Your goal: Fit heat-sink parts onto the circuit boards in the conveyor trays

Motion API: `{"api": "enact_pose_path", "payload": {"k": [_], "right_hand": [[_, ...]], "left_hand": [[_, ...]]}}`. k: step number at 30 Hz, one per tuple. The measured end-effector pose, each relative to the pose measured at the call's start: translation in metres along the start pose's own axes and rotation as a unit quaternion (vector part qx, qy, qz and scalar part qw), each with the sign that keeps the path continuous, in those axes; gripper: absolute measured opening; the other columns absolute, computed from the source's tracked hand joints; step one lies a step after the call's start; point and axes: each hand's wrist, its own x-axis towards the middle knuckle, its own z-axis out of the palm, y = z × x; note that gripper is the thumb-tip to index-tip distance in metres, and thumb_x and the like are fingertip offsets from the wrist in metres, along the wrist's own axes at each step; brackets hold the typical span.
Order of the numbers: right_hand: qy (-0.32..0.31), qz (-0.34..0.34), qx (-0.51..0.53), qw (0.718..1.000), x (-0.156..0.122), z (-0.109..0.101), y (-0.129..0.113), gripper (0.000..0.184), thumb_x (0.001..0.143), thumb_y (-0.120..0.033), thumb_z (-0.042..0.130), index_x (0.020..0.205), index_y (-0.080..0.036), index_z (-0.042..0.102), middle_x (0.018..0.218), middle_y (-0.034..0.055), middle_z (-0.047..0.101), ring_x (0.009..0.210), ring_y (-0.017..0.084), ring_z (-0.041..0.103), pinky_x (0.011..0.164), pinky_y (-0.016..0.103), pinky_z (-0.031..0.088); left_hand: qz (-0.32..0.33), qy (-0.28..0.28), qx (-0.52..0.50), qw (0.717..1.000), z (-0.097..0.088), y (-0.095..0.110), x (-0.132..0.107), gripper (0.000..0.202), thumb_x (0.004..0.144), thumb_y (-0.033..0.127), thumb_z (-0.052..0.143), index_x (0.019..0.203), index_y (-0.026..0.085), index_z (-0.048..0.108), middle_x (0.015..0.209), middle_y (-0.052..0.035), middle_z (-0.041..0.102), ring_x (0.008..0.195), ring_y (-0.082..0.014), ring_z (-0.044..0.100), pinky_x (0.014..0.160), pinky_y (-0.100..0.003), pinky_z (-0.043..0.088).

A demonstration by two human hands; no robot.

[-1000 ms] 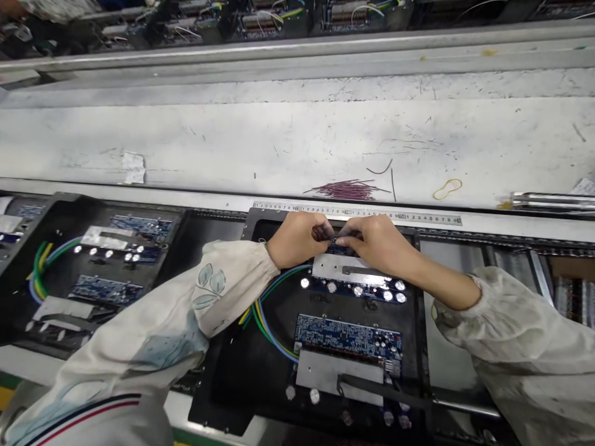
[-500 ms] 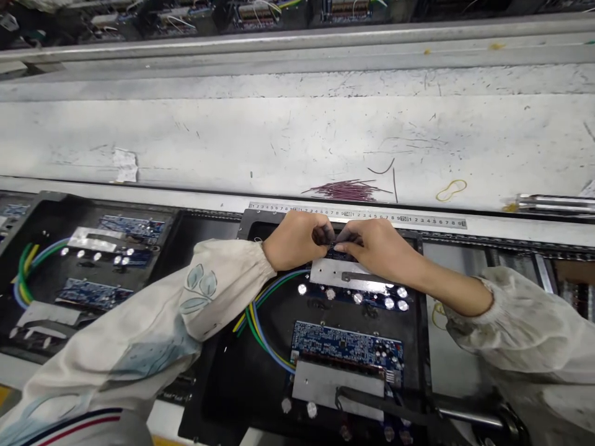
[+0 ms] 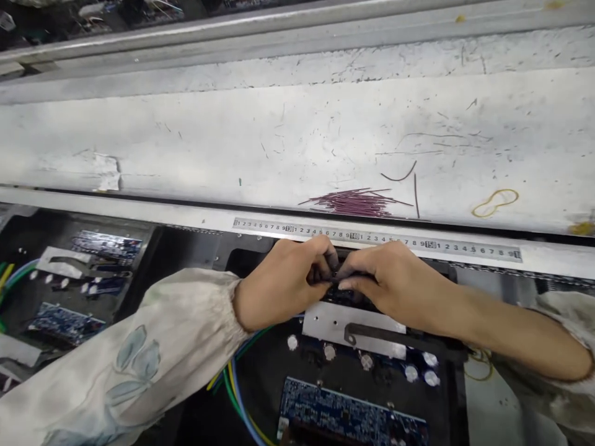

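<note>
My left hand (image 3: 295, 279) and my right hand (image 3: 388, 282) meet over the upper circuit board of a black tray (image 3: 260, 384). The fingers of both are pinched together, tip to tip. Whatever lies between them is too small and too covered to make out. Just below the fingertips is a silver metal plate (image 3: 325, 321) with a black strap (image 3: 400, 337) across it. Round capacitors (image 3: 366, 362) line the lower edge of that board. A second blue circuit board (image 3: 344, 409) sits nearer to me in the same tray.
Beyond the tray runs a ruler strip (image 3: 316, 233). A pile of thin purple wires (image 3: 356, 202) and a yellow rubber band (image 3: 495, 203) lie on the white surface (image 3: 209, 142). Another tray with boards (image 3: 69, 322) stands at left. Green, blue and yellow cables (image 3: 235, 390) curve beside the board.
The view has come closer and shifted, so the tray and hands sit lower in it. Both hands keep their pinch at the same spot on the upper board.
</note>
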Motion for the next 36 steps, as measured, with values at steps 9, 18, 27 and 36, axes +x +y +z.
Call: {"api": "enact_pose_path", "payload": {"k": [9,18,27,36], "right_hand": [[-0.049,0.031,0.003,0.998,0.003,-0.002,-0.002,0.014,0.084,-0.019,0.056,0.081,-0.017,0.07,0.069,0.0032,0.067,0.064,0.015,0.06,0.06,0.028,0.042],[-0.034,-0.001,-0.039,0.999,0.001,0.003,0.0,0.016,0.083,-0.019,0.057,0.069,-0.018,0.065,0.063,0.0027,0.063,0.056,0.013,0.056,0.053,0.026,0.038],[-0.042,0.011,-0.018,0.999,0.002,0.005,-0.004,0.013,0.079,-0.013,0.059,0.076,-0.019,0.071,0.065,0.0038,0.066,0.064,0.017,0.061,0.061,0.027,0.044],[-0.042,-0.017,-0.087,0.995,-0.004,0.002,-0.01,0.02,0.08,-0.008,0.054,0.082,-0.016,0.072,0.082,0.0066,0.068,0.078,0.018,0.063,0.073,0.029,0.045]], "left_hand": [[-0.016,-0.003,0.013,1.0,0.0,-0.001,-0.003,0.028,0.066,-0.002,0.061,0.081,0.022,0.056,0.067,0.0116,0.066,0.06,-0.0041,0.062,0.054,-0.012,0.042],[-0.022,-0.004,0.006,1.0,0.0,-0.003,-0.001,0.026,0.066,0.004,0.061,0.081,0.024,0.055,0.068,0.0093,0.068,0.058,-0.009,0.063,0.054,-0.018,0.047],[-0.017,-0.02,0.004,1.0,-0.006,-0.002,-0.008,0.031,0.066,0.002,0.059,0.087,0.024,0.057,0.071,0.0087,0.069,0.064,-0.0096,0.065,0.059,-0.018,0.048],[-0.025,0.033,0.274,0.961,-0.026,0.006,0.091,0.013,0.071,0.023,0.073,0.08,0.014,0.072,0.076,-0.0054,0.067,0.084,-0.0226,0.062,0.084,-0.034,0.045]]}}
